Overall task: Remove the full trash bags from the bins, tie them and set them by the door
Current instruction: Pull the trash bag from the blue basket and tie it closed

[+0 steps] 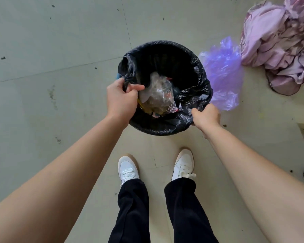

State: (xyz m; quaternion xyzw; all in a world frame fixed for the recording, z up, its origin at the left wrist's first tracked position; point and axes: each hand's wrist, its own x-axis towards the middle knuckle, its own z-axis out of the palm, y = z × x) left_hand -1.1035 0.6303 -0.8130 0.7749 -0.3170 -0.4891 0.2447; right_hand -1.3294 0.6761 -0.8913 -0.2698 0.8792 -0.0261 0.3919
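You are standing over the black crinkled plastic trash bag (191, 71), sitting open and round on the pale floor (60, 50), just ahead of your white shoes (127, 168). Your left hand (120, 100) is clenching the bag's left rim, and your right hand (206, 116) is gripping its near right rim. Clear crumpled plastic waste (158, 92) is lying inside it. A translucent purple plastic bag (221, 71) is lying just right of it, and a heap of pink cloth (274, 50) farther right.
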